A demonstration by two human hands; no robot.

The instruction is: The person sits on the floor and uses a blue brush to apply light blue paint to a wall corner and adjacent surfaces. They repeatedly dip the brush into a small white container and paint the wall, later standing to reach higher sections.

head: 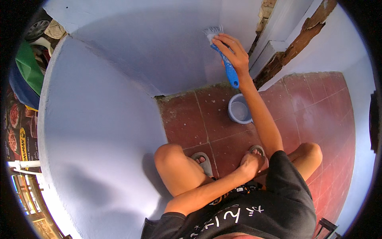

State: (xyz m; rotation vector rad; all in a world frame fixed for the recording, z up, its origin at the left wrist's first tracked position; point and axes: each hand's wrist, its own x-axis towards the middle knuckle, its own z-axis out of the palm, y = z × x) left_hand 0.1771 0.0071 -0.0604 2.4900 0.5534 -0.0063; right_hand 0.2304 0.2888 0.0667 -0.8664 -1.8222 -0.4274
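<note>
My right hand (234,52) grips a paintbrush (228,67) near its ferrule; the handle is blue plastic and specked with paint. The splayed, whitish bristles are at the pale blue wall (179,47); whether they press on it cannot be told. Below my right forearm a small light blue plastic container (238,110) stands on the red tiled floor, partly hidden by the arm. My left hand (253,162) hangs low over my right foot, near the sandal; its fingers are partly hidden, and whether it holds anything cannot be told.
A low pale blue wall (104,125) rises close on the left and meets the painted wall in a corner. At the upper right are a white door frame (273,44) and broken, brownish wood (286,55). Red floor tiles (185,119) bear paint spots. A green cloth (28,67) lies beyond the low wall.
</note>
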